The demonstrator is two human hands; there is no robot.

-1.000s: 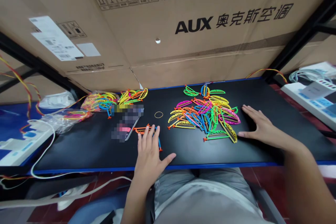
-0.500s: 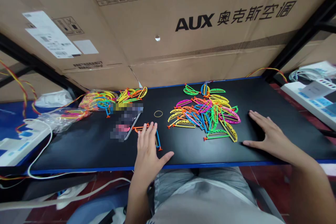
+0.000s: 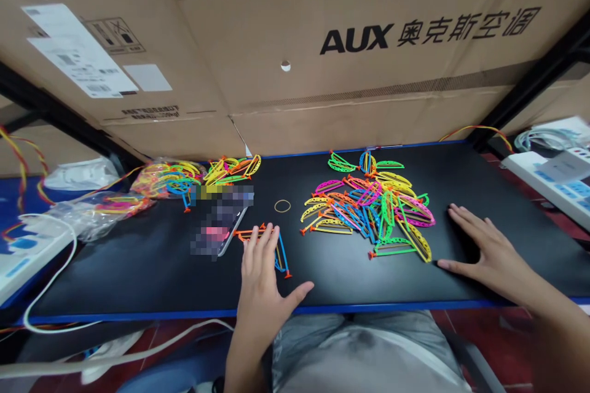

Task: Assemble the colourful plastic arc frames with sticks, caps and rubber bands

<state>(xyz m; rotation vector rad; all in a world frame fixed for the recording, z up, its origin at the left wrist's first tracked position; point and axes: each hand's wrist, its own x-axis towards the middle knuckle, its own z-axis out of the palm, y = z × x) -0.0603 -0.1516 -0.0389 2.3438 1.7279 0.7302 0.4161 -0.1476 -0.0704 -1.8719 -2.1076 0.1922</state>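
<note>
My left hand (image 3: 265, 276) lies with fingers spread, partly covering an orange toy bow (image 3: 249, 234) and a blue one (image 3: 281, 252). To the right of the large multicoloured pile of plastic toy bows (image 3: 369, 209) is my right hand (image 3: 488, 249), its fingers apart and nothing in it. A thin rubber band (image 3: 283, 206) lies between the pile and a phone (image 3: 225, 221), whose screen is blurred out. Another small heap of bows (image 3: 230, 169) sits at the back left.
Plastic bags of bows (image 3: 161, 178) and a clear bag (image 3: 99, 212) lie at the left of the black table (image 3: 161, 282). Power strips (image 3: 553, 187) and cables flank it. A large cardboard box (image 3: 258, 31) stands behind.
The camera view has shifted slightly, so the table's things appear a little lower and more spread. Both hands keep nearly the same place and pose on the table.
</note>
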